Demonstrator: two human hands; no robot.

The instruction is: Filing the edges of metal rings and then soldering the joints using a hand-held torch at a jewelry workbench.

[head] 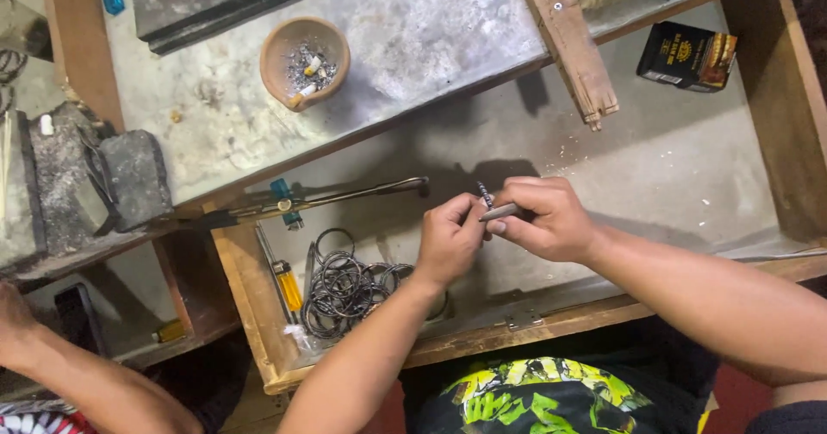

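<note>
Left hand: we see the left hand [448, 240] pinched shut on a small dark twisted metal piece [486, 195], which sticks up above the fingertips.
Right hand: the right hand [551, 219] is closed around a short grey metal rod [500, 213], its tip touching the left fingers.
Drawer: both hands hover over the open wooden drawer [672, 167]; a pile of dark wire rings [345, 288] lies just left.
Beside rings: yellow-handled screwdriver [287, 283].
Bench: clay ashtray [305, 62] sits beyond.
</note>
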